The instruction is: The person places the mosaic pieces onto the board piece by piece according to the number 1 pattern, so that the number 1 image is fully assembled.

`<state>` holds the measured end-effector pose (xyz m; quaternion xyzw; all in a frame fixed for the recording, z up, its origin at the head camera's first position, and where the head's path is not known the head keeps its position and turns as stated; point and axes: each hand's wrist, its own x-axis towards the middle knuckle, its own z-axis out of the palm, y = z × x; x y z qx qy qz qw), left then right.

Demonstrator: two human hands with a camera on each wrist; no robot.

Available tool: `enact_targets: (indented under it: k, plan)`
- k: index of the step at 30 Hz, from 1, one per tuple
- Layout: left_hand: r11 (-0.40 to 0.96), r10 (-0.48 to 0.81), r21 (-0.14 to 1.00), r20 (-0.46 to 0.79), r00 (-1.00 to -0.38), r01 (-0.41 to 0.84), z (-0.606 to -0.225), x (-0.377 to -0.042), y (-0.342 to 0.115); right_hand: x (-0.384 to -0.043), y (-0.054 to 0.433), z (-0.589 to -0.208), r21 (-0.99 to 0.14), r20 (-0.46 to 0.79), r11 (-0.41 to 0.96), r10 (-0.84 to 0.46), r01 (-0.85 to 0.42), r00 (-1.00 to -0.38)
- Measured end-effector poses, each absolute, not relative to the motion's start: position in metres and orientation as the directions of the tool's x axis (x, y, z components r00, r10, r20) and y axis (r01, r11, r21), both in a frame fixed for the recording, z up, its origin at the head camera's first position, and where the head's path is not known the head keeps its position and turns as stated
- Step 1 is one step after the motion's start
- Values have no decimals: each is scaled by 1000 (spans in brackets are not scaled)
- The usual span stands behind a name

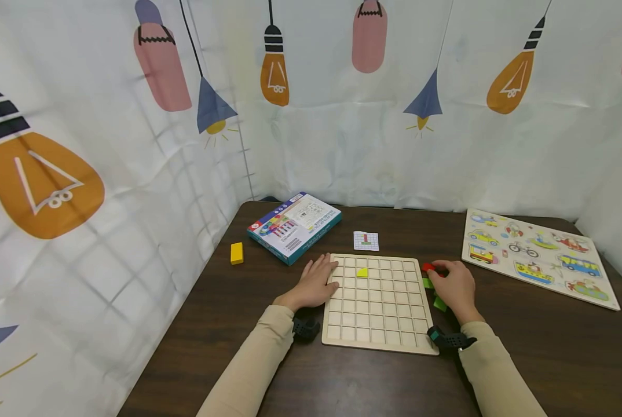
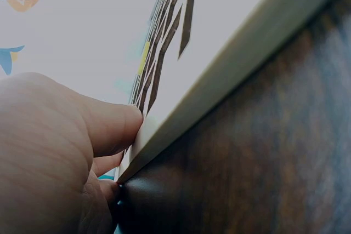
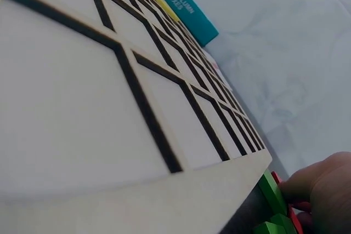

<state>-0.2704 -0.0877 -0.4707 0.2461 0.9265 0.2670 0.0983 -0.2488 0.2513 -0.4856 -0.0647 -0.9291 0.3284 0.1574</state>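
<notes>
The pale, gridded board [image 1: 376,308] lies flat on the dark bench [image 1: 196,330], one bright yellow block [image 1: 362,273] on it. The left hand [image 1: 315,284], fingers relaxed, touches its left edge; beside its right edge, the right hand [image 1: 456,288] pinches a red block [image 1: 427,267].

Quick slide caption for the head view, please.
Left hand touches the wooden grid board bearing one yellow piece; right hand touches a red block near green blocks, beside the board.

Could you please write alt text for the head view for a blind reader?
A person's left hand rests on the left edge of a wooden grid board on a dark table; the right hand touches a red block beside the board, near green blocks. A yellow block lies on the board; a box lies beyond.
</notes>
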Motion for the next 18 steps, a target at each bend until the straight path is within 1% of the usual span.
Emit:
enact_targets:
  k: [13,18]
  plan:
    - [736,510,537,-42,-859,411,-472,-271,-88,-250,251,-486,-602,259,799,211,14,-943]
    - [740,507,535,-45,-861,407,-472,-271,-87,-250,252,-487,-634,254,772,257,40,-932]
